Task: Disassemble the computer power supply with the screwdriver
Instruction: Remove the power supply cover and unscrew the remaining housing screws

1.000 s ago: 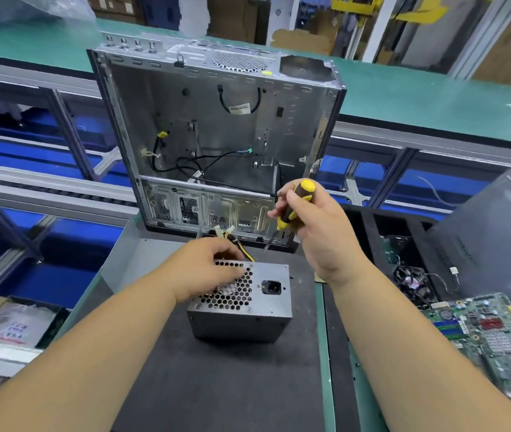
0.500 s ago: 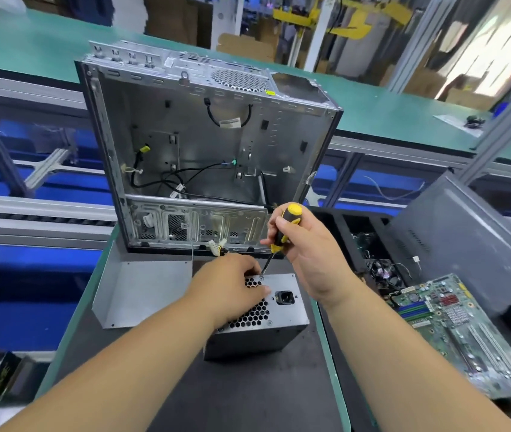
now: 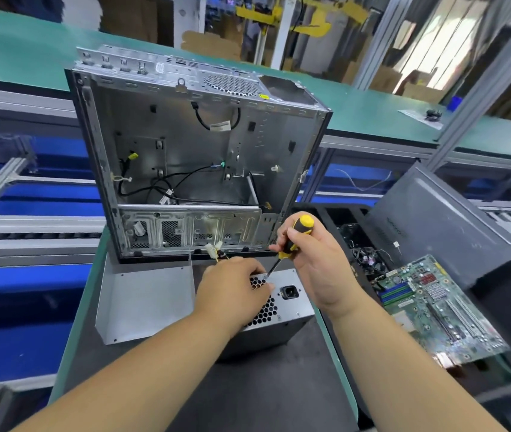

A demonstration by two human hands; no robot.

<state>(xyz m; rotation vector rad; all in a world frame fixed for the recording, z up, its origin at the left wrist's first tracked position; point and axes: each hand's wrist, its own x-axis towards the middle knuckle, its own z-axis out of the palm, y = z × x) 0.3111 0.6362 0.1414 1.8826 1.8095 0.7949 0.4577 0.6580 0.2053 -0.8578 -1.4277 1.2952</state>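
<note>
Going left to right, we first meet a bent grey metal panel (image 3: 145, 302) standing on the dark mat (image 3: 248, 397), just left of the power supply (image 3: 282, 310). Behind them stands the open computer case (image 3: 198, 151), stripped inside apart from some black cables. We see a white label on a cable loop near its top and a small yellow sticker on its top edge, but their print is too small for us to read.

Our left hand (image 3: 232, 291) reaches in from the lower left, palm down on the power supply's honeycomb grille, fingers curled over its far edge and gripping the unit. The power supply sits on the mat in front of the case, grille and black socket facing up, with yellow wires and a white connector showing beyond our knuckles.

Our right hand (image 3: 313, 263) comes from the lower right, fingers wrapped tightly round the yellow-and-black handle of the screwdriver (image 3: 291, 241). The shaft slants down and left, its tip on the top face of the power supply just beside our left fingertips.

Farther right a green motherboard (image 3: 435, 307) lies flat, its markings blurred beyond reading, and a dark grey case cover (image 3: 435, 219) leans behind it.
</note>
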